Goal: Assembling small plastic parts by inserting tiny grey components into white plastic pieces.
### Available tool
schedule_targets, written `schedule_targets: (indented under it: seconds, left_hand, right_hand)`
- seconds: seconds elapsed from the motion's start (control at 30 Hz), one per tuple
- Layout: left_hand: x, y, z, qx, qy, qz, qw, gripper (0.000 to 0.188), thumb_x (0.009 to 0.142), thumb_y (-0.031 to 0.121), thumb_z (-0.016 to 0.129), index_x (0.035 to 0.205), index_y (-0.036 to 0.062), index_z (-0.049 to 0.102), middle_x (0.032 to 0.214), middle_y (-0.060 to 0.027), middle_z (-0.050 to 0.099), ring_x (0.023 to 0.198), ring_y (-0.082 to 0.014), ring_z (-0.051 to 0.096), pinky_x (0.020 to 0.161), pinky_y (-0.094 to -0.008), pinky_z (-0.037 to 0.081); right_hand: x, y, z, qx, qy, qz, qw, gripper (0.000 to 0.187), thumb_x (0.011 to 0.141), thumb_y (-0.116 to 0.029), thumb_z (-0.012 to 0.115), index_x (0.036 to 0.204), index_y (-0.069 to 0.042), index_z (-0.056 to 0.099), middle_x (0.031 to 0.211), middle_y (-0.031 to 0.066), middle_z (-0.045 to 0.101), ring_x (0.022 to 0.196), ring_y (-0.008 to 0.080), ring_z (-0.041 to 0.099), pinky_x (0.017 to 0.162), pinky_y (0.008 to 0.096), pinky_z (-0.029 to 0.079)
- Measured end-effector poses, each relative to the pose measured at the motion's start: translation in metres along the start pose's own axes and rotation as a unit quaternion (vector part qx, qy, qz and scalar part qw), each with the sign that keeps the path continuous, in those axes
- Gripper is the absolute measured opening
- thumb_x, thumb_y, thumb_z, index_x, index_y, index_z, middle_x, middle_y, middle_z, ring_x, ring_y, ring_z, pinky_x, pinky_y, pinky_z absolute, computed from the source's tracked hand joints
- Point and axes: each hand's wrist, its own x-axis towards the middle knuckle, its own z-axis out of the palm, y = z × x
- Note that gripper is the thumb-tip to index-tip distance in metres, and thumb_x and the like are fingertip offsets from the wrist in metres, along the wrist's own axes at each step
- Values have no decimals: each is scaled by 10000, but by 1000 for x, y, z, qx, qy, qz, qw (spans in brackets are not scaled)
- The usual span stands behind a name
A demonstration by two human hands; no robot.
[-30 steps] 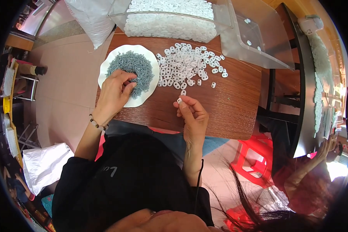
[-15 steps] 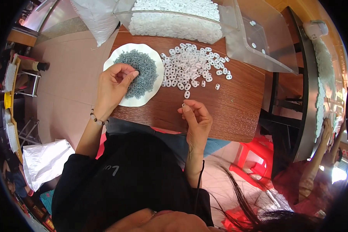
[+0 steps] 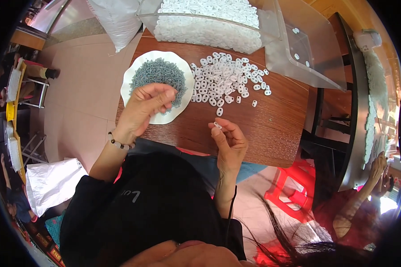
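A white wavy-rimmed plate holds a heap of small grey screws. My left hand hovers over the plate's near side, thumb and fingertips pinched together; whatever they hold is too small or hidden to tell. Lower down and to the right, my right hand pinches a small white two-hole plastic piece between thumb and forefinger. Just beyond it lies a loose heap of the same white two-hole pieces, touching the plate's right side, with a few strays at its edge.
A clear bin full of white pieces stands at the table's far edge. Beside it is another clear tray with a few pieces. A red stool is on the floor at right, and another person's arm reaches in at far right.
My left hand has lifted off the screws and moved right, toward the plate's near right side. My right hand stays nearly in place, its white piece now turned more into view.
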Motion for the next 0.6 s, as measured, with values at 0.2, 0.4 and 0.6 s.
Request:
schedule_targets:
  seconds: [0.2, 0.4, 0.6]
  left_hand:
    - [-14, -23, 37, -114, -96, -117, 982, 186, 872, 177, 676, 1010, 53, 674, 896, -7, 660, 768, -69, 596, 668, -189, 463]
    - [-19, -44, 66, -108, -106, -147, 977, 190, 891, 198, 655, 1023, 61, 656, 911, 1, 655, 788, -60, 592, 688, -190, 462]
    - [-22, -56, 80, -94, -92, -159, 978, 182, 899, 213, 644, 1019, 76, 647, 918, 14, 649, 812, -49, 579, 701, -194, 459]
  right_hand:
    - [-6, -2, -3, -7, 14, 22, 1000, 204, 907, -113, 622, 1066, 12, 640, 899, 100, 692, 734, 84, 596, 663, 199, 463]
    - [-16, 0, -10, 22, 37, 52, 998, 243, 910, -118, 619, 1117, 9, 631, 926, 86, 688, 746, 70, 585, 688, 190, 456]
    - [-21, 6, -19, 1, 73, 33, 997, 251, 887, -82, 642, 1119, 14, 636, 921, 59, 672, 766, 68, 582, 703, 187, 457]
